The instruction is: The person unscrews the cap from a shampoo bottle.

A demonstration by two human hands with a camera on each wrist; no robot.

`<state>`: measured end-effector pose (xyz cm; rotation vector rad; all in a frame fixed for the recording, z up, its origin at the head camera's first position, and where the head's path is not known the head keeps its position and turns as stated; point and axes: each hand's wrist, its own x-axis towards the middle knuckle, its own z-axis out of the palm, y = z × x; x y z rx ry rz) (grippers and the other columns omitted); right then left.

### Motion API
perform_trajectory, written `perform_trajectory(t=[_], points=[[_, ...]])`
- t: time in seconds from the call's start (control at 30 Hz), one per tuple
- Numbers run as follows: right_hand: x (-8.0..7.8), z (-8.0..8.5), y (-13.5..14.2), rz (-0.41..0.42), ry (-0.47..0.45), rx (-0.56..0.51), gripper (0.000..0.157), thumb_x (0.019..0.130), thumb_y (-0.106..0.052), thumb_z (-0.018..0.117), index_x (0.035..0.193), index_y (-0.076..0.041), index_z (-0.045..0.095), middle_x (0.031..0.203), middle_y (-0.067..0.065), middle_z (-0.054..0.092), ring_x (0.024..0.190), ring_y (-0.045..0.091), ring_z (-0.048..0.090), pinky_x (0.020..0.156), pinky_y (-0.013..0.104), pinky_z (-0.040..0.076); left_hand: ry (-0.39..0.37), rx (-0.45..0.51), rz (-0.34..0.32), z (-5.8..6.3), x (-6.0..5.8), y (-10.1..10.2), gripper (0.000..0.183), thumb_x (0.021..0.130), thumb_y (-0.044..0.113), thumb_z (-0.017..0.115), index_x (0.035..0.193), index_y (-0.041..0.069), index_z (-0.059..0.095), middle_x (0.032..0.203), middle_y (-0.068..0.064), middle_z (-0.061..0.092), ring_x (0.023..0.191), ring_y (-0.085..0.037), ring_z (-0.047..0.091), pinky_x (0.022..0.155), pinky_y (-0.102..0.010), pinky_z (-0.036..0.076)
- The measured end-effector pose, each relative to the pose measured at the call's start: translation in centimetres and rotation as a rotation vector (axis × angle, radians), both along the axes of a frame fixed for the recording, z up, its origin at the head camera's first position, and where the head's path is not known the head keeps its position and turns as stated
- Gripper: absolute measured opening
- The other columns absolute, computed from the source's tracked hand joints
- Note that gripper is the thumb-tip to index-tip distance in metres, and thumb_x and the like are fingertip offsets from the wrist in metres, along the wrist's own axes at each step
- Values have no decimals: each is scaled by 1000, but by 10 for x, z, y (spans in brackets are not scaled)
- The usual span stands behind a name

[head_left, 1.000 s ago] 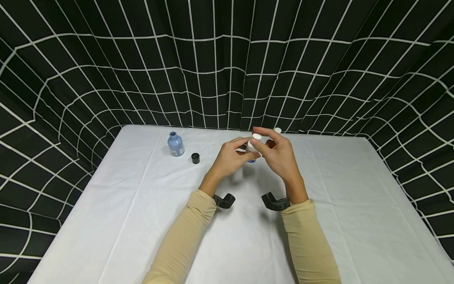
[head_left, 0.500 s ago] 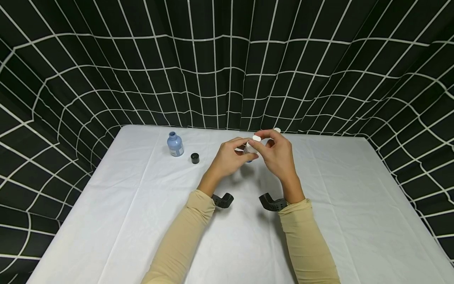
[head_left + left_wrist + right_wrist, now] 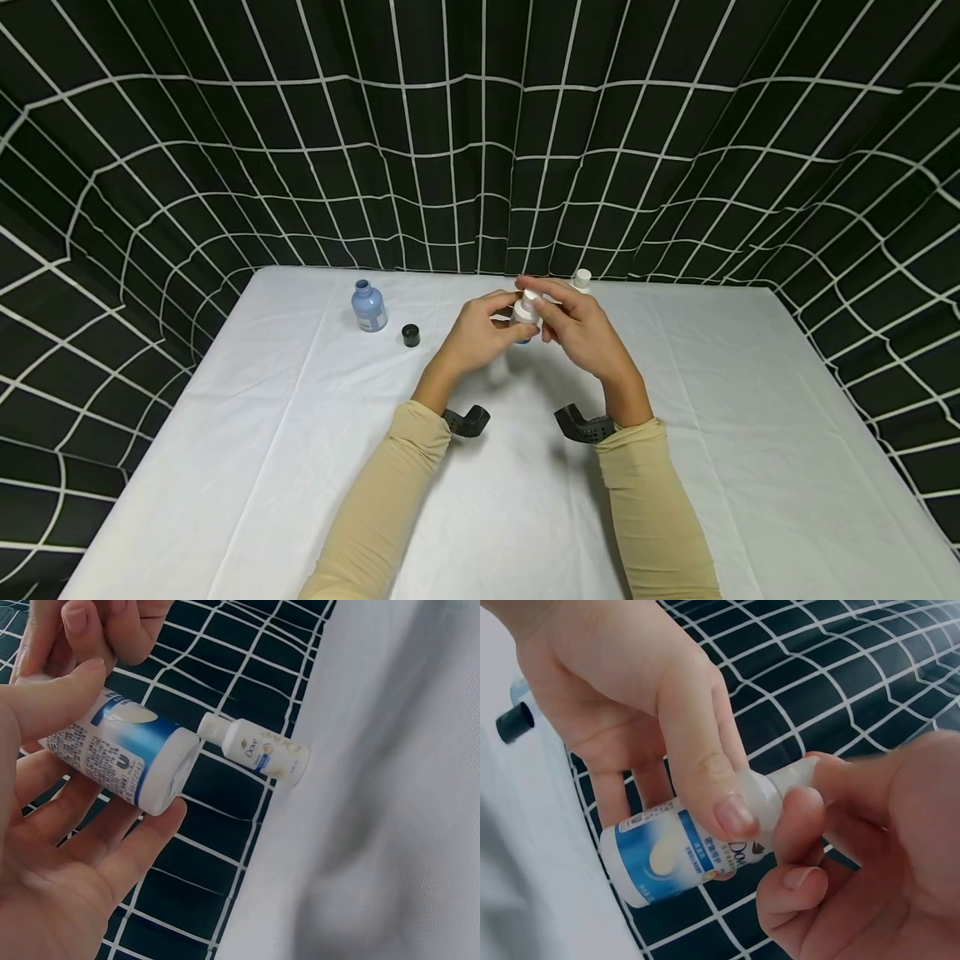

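My left hand [image 3: 480, 335] holds a small white-and-blue Dove bottle [image 3: 124, 750], thumb on one side and fingers on the other. In the right wrist view the bottle [image 3: 664, 855] lies tilted, its neck end toward my right hand [image 3: 588, 329]. That hand's thumb and fingertips pinch the narrow white cap [image 3: 799, 776], which is in line with the bottle's neck. Fingers partly cover it, so I cannot tell how firmly it sits. Behind the right hand stands a second small white Dove bottle [image 3: 262, 748] with its white cap on.
At the table's back left stands a blue bottle [image 3: 370, 308] with an uncovered mouth. A black cap [image 3: 411, 336] lies to its right on the white tablecloth [image 3: 247, 375]. A black curtain [image 3: 480, 150] with white grid lines hangs behind the table.
The white cap in my right hand was tilted and offset from the bottle's neck; now it lines up with it. My right fingers have shifted left, and the rear bottle shows more.
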<state>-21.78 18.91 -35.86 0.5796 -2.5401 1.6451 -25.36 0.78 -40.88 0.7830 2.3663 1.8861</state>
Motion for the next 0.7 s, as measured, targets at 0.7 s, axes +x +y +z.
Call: perform_trajectory(t=[0.7], points=[[-1,-5,-7,-347,6,43,38,86,-39,83,107,-11,67,97,1,62,61,8,44,50,21,36,7,-69,12,-4,0,2,38,85,26,84,121,19,74,123,5,71,105,-9,63,93,-22,59]])
